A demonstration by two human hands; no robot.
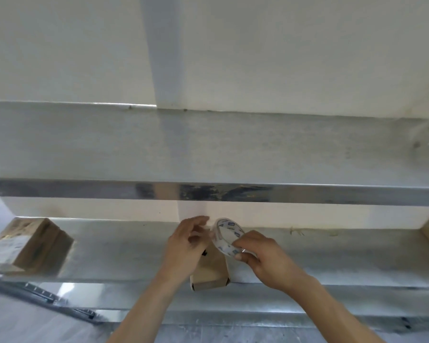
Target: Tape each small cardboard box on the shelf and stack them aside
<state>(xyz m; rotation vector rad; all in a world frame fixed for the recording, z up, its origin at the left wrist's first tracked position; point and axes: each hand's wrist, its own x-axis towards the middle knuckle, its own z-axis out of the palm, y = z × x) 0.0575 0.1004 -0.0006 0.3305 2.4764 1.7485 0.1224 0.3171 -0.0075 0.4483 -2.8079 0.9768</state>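
1. Well left of both hands, stacked brown cardboard boxes point(32, 246) sit on the brushed-metal shelf point(307, 258), likely set aside.
2. The left hand point(186, 243), fingers loosely curled, seems to be pulling the clear tape free; the blur hides any grip.
3. Between and below the hands stands the small cardboard box point(209, 273), ready for taping.
4. The right hand point(260, 256) pinches the glossy tape roll point(227, 236), steadying it.

A plain white wall point(282, 50) with a shallow vertical pilaster point(164, 53) rises behind two long, dull grey metal shelves point(208, 149), one above the other, under soft, even light.
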